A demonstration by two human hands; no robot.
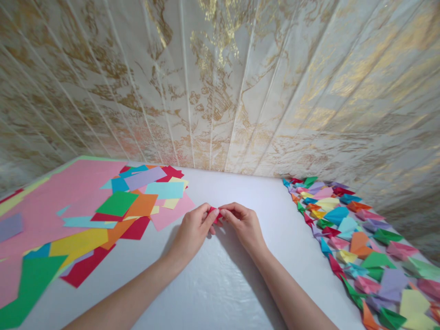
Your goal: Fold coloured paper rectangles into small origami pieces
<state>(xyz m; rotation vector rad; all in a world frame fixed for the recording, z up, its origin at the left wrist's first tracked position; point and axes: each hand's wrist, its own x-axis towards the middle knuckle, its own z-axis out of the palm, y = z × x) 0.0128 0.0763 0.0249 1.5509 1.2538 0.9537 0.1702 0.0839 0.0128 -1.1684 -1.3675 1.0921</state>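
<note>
Between the fingertips of both hands is a small red piece of folded paper (216, 213), held just above the white table (220, 270). My left hand (199, 223) pinches its left side with thumb and forefinger. From the other side, my right hand (243, 224) pinches the paper near its right edge. Most of the piece is covered by the fingers, so its exact folded shape is hidden. Flat coloured paper sheets (117, 203) lie to the left of my left hand, and several folded paper shapes (338, 215) sit beyond my right hand.
A large pink sheet (74, 190) spreads under the loose pieces on the left, with a green piece (37, 279) nearer to me. The folded shapes run in a dense band along the table's right side. Behind the table hangs a pleated white-and-gold curtain (213, 91).
</note>
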